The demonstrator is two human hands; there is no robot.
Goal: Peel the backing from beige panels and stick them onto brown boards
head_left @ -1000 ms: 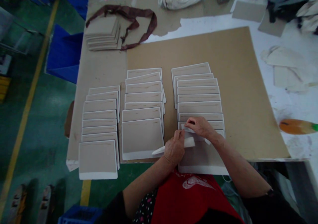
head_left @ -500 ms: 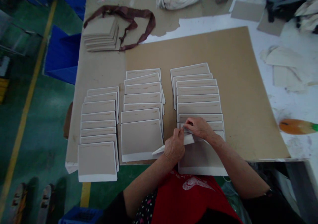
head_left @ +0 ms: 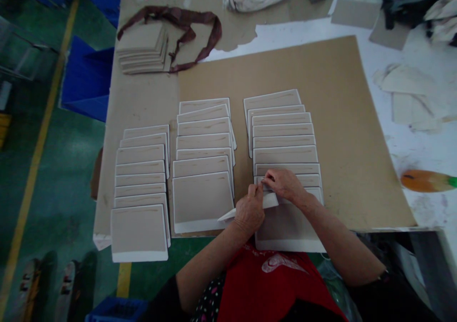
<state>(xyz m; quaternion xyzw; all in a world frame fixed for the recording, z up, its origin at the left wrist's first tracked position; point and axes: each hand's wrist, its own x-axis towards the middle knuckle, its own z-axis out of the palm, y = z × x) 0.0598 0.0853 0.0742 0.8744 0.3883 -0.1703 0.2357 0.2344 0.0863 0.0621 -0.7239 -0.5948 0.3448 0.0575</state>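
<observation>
My left hand [head_left: 250, 208] is closed around a folded white strip [head_left: 270, 200], whose ends stick out on both sides of the fist. Close against it, my right hand [head_left: 284, 184] pinches something small at the fingertips, which I cannot make out. Both hands are over the lower part of the right column of overlapping grey-beige panels [head_left: 285, 154] with white edges. A middle column of like panels [head_left: 203, 200] lies just left of my left hand. Farther left is a third column [head_left: 139, 232], its lowest panel jutting past the table edge.
Under the panels lies a brown cardboard sheet [head_left: 342, 122]. A stack of beige pieces [head_left: 141, 50] and a dark red strap [head_left: 214, 36] are at the back left. An orange-handled tool [head_left: 426, 181] and pale cloth pieces [head_left: 410, 88] lie right. A blue bin [head_left: 87, 81] stands left of the table.
Both hands keep nearly the same place and grip. The whole view has shifted very slightly; the panels and white strip look unchanged.
</observation>
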